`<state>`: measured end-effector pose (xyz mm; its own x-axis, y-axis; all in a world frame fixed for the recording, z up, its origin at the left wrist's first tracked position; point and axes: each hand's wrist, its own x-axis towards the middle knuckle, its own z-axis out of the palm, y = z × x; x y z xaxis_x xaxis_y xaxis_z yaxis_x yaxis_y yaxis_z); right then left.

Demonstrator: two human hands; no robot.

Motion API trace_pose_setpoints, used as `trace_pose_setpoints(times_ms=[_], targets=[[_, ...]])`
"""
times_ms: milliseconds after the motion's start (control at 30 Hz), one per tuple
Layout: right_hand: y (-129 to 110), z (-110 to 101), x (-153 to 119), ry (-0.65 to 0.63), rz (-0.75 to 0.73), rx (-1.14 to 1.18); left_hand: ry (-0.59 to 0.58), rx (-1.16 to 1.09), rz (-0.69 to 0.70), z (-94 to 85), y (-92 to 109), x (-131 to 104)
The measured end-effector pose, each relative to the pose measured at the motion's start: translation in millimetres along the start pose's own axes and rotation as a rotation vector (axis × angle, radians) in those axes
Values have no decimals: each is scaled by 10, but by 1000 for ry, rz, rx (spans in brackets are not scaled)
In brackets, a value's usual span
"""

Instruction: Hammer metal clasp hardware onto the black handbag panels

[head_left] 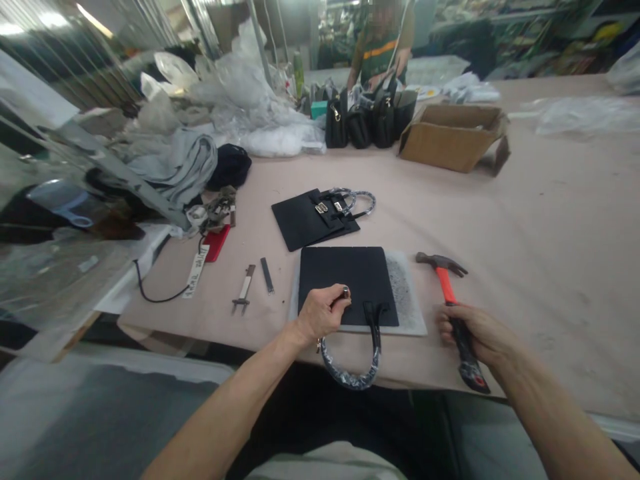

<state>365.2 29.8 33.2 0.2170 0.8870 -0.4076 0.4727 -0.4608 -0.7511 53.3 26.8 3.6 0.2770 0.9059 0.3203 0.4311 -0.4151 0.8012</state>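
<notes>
My left hand pinches a small metal punch, its shiny round end pointing up, above a black leather bag panel. The panel lies on a speckled grey slab. A plastic-wrapped bag handle is attached at the panel's near edge and hangs past the table edge; part of it is hidden behind my left hand. Off to the right, my right hand is wrapped round the black grip of a claw hammer with an orange neck. The hammer's head is beside the slab, apart from the panel.
More black bag panels with wrapped handles lie beyond the slab. Left are a caliper-like tool and a small dark metal tool. Finished black bags, a cardboard box and plastic wrapping stand further back, near another person.
</notes>
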Motion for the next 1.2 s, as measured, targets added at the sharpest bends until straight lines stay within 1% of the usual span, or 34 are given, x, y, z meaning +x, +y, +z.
trace_pose_setpoints(times_ms=[67, 133, 167, 200, 233, 300, 333, 367, 400, 467, 500, 533, 633, 667, 700, 733, 800, 833, 867, 900, 967, 1000, 1033, 1067, 1133, 1167, 1200], targets=[[-209, 3, -112, -81, -9, 78, -8, -4, -7, 0, -1, 11], [-431, 0, -299, -97, -1, 185, -11, 0, -1, 3, -4, 16], [-533, -3, -411, -77, -21, 233, -8, 3, 8, 6, -7, 16], [-623, -5, -527, -30, -62, 253, -4, 6, 19, 9, -11, 14], [-696, -4, -638, 34, -146, 215, 0, 8, 31, 12, -16, 11], [-786, 10, -825, 159, -396, -16, 10, 13, 51, 20, -29, 0], [-807, 23, -893, 183, -526, -162, 13, 16, 58, 25, -37, -6], [-818, 37, -946, 173, -634, -302, 15, 21, 63, 29, -44, -12], [-827, 50, -986, 135, -711, -420, 14, 25, 63, 32, -50, -17], [-860, 54, -1052, 46, -785, -564, 13, 34, 55, 37, -59, -24], [-889, 44, -1088, 40, -798, -589, 10, 35, 53, 38, -61, -26], [-923, 29, -1127, 65, -800, -586, 8, 33, 54, 38, -61, -26], [-985, 6, -1232, 305, -794, -468, 5, 21, 65, 38, -61, -25], [-977, 16, -1249, 341, -796, -445, 6, 21, 67, 38, -60, -25], [-956, 33, -1253, 323, -800, -450, 7, 24, 64, 39, -60, -25], [-929, 53, -1246, 256, -804, -482, 10, 30, 58, 40, -60, -27], [-890, 80, -1219, 66, -791, -579, 13, 45, 41, 42, -60, -29], [-889, 81, -1211, 17, -782, -607, 13, 49, 39, 42, -61, -30], [-899, 74, -1212, 33, -780, -598, 12, 50, 43, 42, -61, -31], [-915, 63, -1221, 107, -787, -558, 11, 48, 51, 42, -62, -32], [-928, 51, -1249, 336, -807, -446, 7, 41, 77, 39, -62, -32], [-913, 55, -1257, 395, -822, -414, 7, 40, 85, 38, -62, -33], [-881, 66, -1257, 391, -829, -417, 4, 43, 83, 36, -60, -33], [-835, 79, -1246, 326, -828, -454, -2, 49, 77, 34, -57, -32], [-735, 92, -1195, 104, -775, -566, -10, 64, 49, 29, -45, -31], [-695, 83, -1159, 27, -722, -597, -15, 67, 36, 27, -36, -29], [-667, 62, -1119, -3, -664, -595, -15, 68, 29, 24, -27, -28]])
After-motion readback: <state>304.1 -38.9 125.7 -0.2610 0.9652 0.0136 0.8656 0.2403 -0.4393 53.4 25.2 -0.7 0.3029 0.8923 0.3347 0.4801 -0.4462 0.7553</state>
